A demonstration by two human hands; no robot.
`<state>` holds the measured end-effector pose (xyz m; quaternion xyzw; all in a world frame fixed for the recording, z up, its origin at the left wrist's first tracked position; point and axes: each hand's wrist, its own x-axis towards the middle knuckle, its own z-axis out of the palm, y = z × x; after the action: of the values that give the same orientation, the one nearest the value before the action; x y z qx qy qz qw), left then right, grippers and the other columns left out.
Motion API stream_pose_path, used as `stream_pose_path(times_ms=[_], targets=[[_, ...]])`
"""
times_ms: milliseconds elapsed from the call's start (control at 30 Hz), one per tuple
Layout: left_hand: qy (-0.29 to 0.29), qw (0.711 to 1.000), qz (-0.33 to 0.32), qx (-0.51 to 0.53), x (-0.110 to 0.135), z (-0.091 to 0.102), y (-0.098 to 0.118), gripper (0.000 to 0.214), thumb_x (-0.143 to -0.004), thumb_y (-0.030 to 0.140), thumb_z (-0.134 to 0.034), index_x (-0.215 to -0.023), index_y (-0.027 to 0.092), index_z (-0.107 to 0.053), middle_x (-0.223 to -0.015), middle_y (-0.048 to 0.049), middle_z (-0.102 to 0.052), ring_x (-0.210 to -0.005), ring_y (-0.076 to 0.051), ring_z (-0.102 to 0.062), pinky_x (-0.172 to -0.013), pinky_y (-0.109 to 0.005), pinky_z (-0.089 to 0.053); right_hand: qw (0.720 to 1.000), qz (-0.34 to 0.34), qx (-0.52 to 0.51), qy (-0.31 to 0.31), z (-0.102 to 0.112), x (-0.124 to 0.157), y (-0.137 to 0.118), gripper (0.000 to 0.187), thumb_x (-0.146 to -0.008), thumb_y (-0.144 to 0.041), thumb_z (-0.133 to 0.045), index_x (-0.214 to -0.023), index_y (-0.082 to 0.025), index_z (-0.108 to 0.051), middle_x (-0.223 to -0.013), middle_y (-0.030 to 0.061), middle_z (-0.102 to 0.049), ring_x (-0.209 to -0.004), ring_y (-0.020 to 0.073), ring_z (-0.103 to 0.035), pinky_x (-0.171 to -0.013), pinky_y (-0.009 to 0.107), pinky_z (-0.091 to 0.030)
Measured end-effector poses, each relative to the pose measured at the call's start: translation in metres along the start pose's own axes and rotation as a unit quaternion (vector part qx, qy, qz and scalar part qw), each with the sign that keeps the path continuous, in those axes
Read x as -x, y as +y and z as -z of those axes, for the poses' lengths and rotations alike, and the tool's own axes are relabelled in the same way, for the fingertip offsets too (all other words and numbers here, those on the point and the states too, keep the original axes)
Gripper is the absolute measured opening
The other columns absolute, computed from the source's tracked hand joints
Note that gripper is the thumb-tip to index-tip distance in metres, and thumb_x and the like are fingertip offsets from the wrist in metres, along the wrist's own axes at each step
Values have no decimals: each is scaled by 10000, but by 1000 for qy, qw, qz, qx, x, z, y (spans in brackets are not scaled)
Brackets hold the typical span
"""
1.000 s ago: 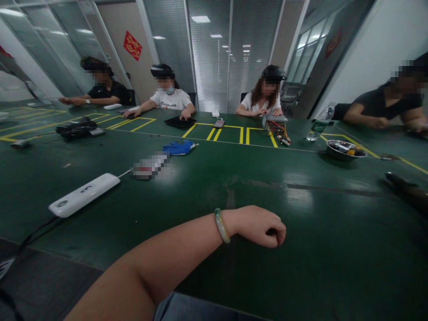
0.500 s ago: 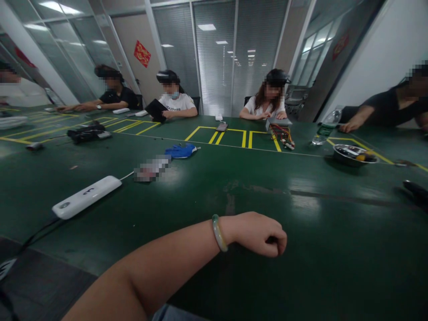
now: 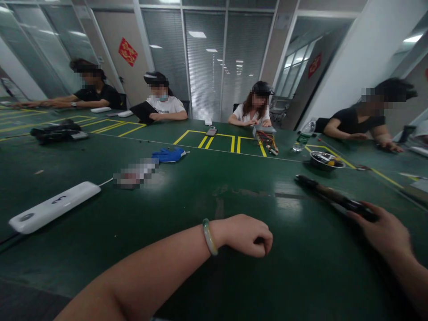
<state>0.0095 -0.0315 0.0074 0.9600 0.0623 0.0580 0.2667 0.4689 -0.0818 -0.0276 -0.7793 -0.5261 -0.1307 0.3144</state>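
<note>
My left hand (image 3: 249, 235), with a jade-like bangle (image 3: 210, 237) at the wrist, rests on the green table in a loose fist. Its fingers are curled and nothing shows in them. On the right, my right hand (image 3: 388, 229) has its thumb and fingers round the near end of a long, dark, stick-shaped tool (image 3: 329, 195). The far end of this tool points up and left, and its exact kind is too dim to tell. Whether it touches the tabletop, I cannot tell.
A white power bank (image 3: 55, 207) is cabled to a blurred-out device at left, beside a blue glove (image 3: 169, 154). Farther off are a metal bowl (image 3: 317, 166), a water bottle (image 3: 304, 135) and a metal box with wires (image 3: 267, 138). Several people sit around the table.
My right hand has come into view at the right, gripping the dark tool, which earlier showed only at the right edge. The view has turned right. My left hand keeps its pose.
</note>
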Motion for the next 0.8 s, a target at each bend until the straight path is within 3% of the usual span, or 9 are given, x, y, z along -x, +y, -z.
stream_pose_path(times_ms=[67,167,267,367,433,533,600,700,800], targets=[[0,1000,2,-11,0,0,1,98,-826,229,-567,-893,225,-638,-951,18,-622,-830,-126,-590,-687,-235,-437,995,70,-22,-60,-20,7,-38,562,-798,-571,-617,-1245,-232,-616,-1049,212,-635,-943,320,-599,-750,463,-414],[9,1000,-6,-29,0,-1,4,97,-813,219,-573,-886,225,-637,-952,19,-625,-812,-120,-595,-688,-230,-439,975,173,-109,-92,-39,34,-123,526,-780,-484,-657,-1255,-273,-577,-1142,113,-616,-1033,281,-570,-894,424,-420],[19,998,-17,-58,2,-2,6,99,-799,219,-579,-878,228,-638,-956,18,-636,-789,-121,-600,-666,-231,-437,953,219,-144,-153,-50,60,-209,481,-781,-373,-678,-1242,-288,-570,-1204,71,-587,-1128,277,-520,-954,433,-383],[40,996,-35,-77,4,-4,6,107,-782,204,-585,-870,231,-640,-924,26,-657,-766,-123,-602,-659,-235,-439,938,248,-159,-184,-60,72,-265,453,-785,-291,-683,-1225,-295,-572,-1221,53,-577,-1157,260,-496,-972,428,-349],[56,993,-58,-82,4,-4,5,123,-777,185,-581,-875,230,-641,-898,35,-670,-770,-124,-608,-683,-239,-448,934,245,-158,-205,-66,75,-283,456,-780,-266,-683,-1221,-299,-573,-1218,46,-579,-1152,254,-497,-967,429,-341],[114,987,-59,-98,5,0,5,159,-799,154,-545,-903,222,-645,-901,23,-683,-831,-137,-620,-797,-265,-463,929,222,-168,-243,-70,75,-289,437,-804,-252,-636,-1233,-304,-572,-1224,38,-581,-1152,245,-501,-977,434,-335],[192,974,-13,-119,5,6,5,167,-824,153,-519,-926,206,-641,-951,-9,-680,-909,-160,-615,-887,-302,-455,920,225,-201,-252,-69,77,-287,453,-834,-222,-570,-1278,-307,-556,-1256,40,-571,-1175,229,-494,-1003,423,-329],[311,931,103,-159,6,14,1,234,-858,178,-502,-1063,198,-613,-1123,-59,-645,-1086,-208,-563,-983,-373,-426,918,205,-263,-214,-66,80,-281,462,-835,-223,-554,-1292,-288,-566,-1300,47,-552,-1217,223,-472,-1045,414,-323],[351,895,188,-202,8,17,-12,369,-908,258,-487,-1270,194,-521,-1282,-87,-576,-1219,-229,-497,-1058,-417,-378,934,115,-304,-149,-64,82,-274,401,-834,-347,-594,-1223,-257,-618,-1285,58,-560,-1215,237,-476,-1064,418,-331]])
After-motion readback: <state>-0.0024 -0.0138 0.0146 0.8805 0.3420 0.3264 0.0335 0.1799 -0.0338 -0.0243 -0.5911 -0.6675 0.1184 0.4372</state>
